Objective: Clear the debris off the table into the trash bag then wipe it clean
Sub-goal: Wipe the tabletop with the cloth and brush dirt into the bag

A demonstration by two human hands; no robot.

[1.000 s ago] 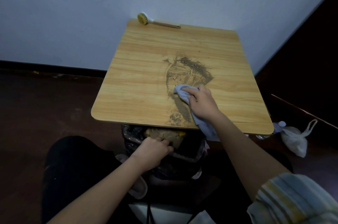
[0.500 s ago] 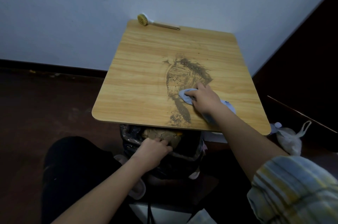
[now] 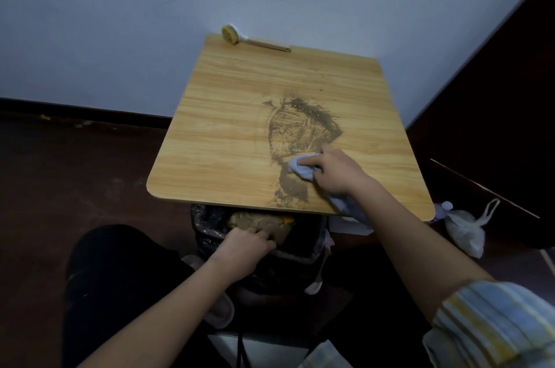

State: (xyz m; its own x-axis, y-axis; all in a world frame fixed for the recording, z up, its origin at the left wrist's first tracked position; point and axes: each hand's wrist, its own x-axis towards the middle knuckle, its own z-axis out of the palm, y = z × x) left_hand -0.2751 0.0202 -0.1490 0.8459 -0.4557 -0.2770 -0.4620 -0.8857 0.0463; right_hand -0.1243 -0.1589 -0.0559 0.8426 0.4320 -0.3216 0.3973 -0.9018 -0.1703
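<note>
— Near the front edge of the tabletop (image 3: 228,115), what was the right hand (image 3: 333,171) doing?

— Pressing a pale blue cloth (image 3: 300,168) into the dirt smear (image 3: 295,139), fingers curled over the bunched end, the tail trailing back under the wrist and off the edge. Half a second before, hand and cloth sat a little farther right; by now they had slid left onto the streak's narrow neck. A second before, they had been about here too. So: short back-and-forth strokes, not one long pull.

— And the left hand (image 3: 246,243)?

— Unmoved. Below the near edge, gripping the rim of the black trash bag (image 3: 303,250), holding it open right under the spot where the streak ran off the wood. Brownish crumpled waste (image 3: 261,225) already lay inside.

— Was the mess shrinking?

— Hardly. The broad fan-shaped patch farther back looked the same in all three glances; grit still lay along its rim. My judgement: sweeping still under way, clean wiping yet to come.

— Anything else about?

— A scrub brush (image 3: 240,39) at the far edge, untouched. A white plastic bag (image 3: 465,229) on the floor, right side.
</note>
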